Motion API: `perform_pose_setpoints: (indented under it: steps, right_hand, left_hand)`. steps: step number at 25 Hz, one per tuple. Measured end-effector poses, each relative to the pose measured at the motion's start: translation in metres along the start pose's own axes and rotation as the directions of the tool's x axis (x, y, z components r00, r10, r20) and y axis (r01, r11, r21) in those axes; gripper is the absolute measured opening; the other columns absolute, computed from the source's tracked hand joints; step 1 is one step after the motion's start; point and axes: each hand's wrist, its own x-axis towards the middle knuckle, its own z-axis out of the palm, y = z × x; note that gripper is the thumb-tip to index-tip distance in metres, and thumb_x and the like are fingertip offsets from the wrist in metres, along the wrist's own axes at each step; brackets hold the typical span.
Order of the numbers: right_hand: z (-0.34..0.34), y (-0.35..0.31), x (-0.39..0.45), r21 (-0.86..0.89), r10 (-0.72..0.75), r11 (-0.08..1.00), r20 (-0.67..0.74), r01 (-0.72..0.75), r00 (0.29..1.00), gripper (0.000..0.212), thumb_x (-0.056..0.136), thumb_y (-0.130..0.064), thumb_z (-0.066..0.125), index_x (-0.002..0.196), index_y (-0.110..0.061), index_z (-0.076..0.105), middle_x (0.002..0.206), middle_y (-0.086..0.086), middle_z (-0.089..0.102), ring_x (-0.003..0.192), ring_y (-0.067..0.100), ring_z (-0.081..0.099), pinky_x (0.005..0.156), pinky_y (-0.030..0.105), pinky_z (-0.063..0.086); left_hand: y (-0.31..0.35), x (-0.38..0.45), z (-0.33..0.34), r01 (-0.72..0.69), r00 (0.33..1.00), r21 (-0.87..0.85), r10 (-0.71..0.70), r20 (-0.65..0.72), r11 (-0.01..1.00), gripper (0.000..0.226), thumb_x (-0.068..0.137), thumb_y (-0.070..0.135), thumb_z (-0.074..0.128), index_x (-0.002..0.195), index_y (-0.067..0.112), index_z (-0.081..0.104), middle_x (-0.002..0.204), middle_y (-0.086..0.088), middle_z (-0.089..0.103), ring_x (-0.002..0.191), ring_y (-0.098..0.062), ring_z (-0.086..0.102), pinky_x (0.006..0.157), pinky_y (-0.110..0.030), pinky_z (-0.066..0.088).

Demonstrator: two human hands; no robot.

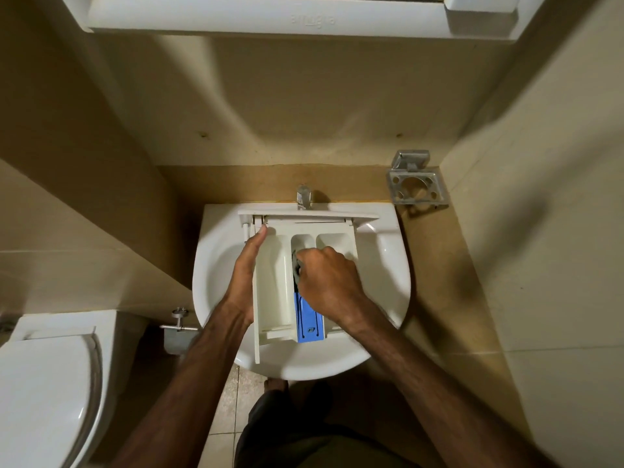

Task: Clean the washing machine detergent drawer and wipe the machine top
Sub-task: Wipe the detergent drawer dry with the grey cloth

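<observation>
A cream detergent drawer (275,282) lies lengthwise over a white washbasin (381,261), its front panel toward the tap. A blue insert (309,320) sits in the near end of its middle compartment. My left hand (244,278) grips the drawer's left wall, thumb stretched up to the front panel. My right hand (326,282) is closed on a dark grey cloth (296,265) and presses it into the middle compartment. Most of the cloth is hidden under my fingers. The washing machine is not in view.
A chrome tap (303,196) stands at the basin's back edge. A metal holder (416,184) is fixed to the wall at the right. A white toilet (47,383) is at the lower left, with a valve (178,320) beside it. A white cabinet (270,15) hangs overhead.
</observation>
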Motion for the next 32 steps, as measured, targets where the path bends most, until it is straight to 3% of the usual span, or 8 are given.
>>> perform_pose_setpoints:
  steps: [5,10,14,17,20,24,28,32]
  right_hand:
    - [0.004,0.011,-0.002,0.320,-0.005,0.946,-0.106,0.039,0.994,0.031,0.086,0.005,0.047,0.061,-0.013,0.044,0.056,0.003,0.043,0.055,0.026,0.038,0.052,0.041,0.035]
    - [0.011,0.012,-0.017,0.642,0.150,0.761,-0.315,0.094,0.937,0.030,0.097,0.000,0.060,0.118,-0.013,0.078,0.099,-0.009,0.078,0.077,0.008,0.072,0.072,0.035,0.062]
    - [0.004,0.008,-0.032,0.782,0.231,0.568,-0.451,0.256,0.862,0.030,0.102,-0.001,0.061,0.122,-0.020,0.074,0.081,-0.001,0.071,0.055,0.004,0.062,0.053,0.024,0.053]
    - [-0.015,0.008,-0.031,0.819,0.196,0.453,-0.477,0.352,0.857,0.033,0.104,0.000,0.058,0.121,-0.028,0.066,0.070,0.005,0.067,0.048,0.008,0.058,0.045,0.023,0.050]
    - [-0.011,-0.002,-0.020,0.692,0.087,0.590,-0.566,0.415,0.820,0.033,0.101,0.000,0.061,0.128,-0.018,0.069,0.095,0.006,0.076,0.061,0.010,0.068,0.054,0.030,0.059]
    - [0.027,-0.009,-0.001,-0.078,-0.385,0.878,-0.701,0.472,0.600,0.028,0.107,-0.008,0.053,0.126,-0.005,0.074,0.122,0.010,0.076,0.099,0.023,0.075,0.086,0.034,0.063]
    - [0.049,-0.022,0.002,-0.295,-0.353,0.928,-0.499,0.228,0.792,0.032,0.089,-0.016,0.075,0.121,-0.011,0.073,0.108,0.007,0.078,0.090,0.028,0.068,0.063,0.036,0.059]
    - [0.035,-0.037,-0.005,-0.299,-0.240,0.942,-0.276,0.154,0.931,0.045,0.080,-0.023,0.077,0.122,-0.008,0.069,0.112,0.007,0.074,0.101,0.024,0.067,0.067,0.034,0.057]
  left_hand:
    - [-0.001,0.000,0.000,-0.007,1.000,0.007,0.007,0.008,1.000,0.039,0.105,0.046,0.046,0.100,0.024,0.077,0.091,-0.002,0.079,0.080,-0.017,0.077,0.066,-0.025,0.061]
    - [0.004,0.008,-0.002,0.022,1.000,-0.097,-0.020,0.021,0.995,0.059,0.099,0.062,0.048,0.126,0.015,0.072,0.116,-0.015,0.073,0.097,-0.028,0.074,0.086,-0.039,0.061]
    - [-0.002,0.018,-0.004,0.067,0.996,-0.145,-0.057,0.068,0.987,0.086,0.093,0.077,0.047,0.146,0.009,0.057,0.142,-0.024,0.059,0.123,-0.039,0.061,0.113,-0.053,0.043]
    - [-0.009,0.022,-0.008,0.068,0.994,-0.151,-0.053,0.097,0.986,0.099,0.091,0.084,0.037,0.145,0.003,0.055,0.146,-0.031,0.053,0.121,-0.038,0.061,0.107,-0.050,0.048]
    - [-0.014,0.028,-0.011,0.032,0.997,-0.150,-0.022,0.071,0.988,0.098,0.092,0.085,0.027,0.131,0.005,0.068,0.123,-0.021,0.071,0.103,-0.029,0.070,0.089,-0.040,0.058]
    - [-0.024,0.030,-0.009,0.069,0.998,-0.199,-0.068,0.008,0.978,0.065,0.100,0.073,0.028,0.102,0.031,0.078,0.090,0.016,0.078,0.085,-0.001,0.073,0.074,-0.020,0.059]
    - [-0.017,0.027,-0.005,0.046,0.997,-0.231,-0.030,0.072,0.972,0.058,0.095,0.073,0.044,0.092,0.018,0.064,0.074,0.003,0.069,0.072,-0.013,0.068,0.072,-0.027,0.057]
    - [-0.015,0.028,-0.002,0.069,0.992,-0.260,-0.038,0.120,0.963,0.073,0.096,0.077,0.035,0.075,0.015,0.067,0.068,-0.001,0.065,0.064,-0.014,0.066,0.064,-0.027,0.057]
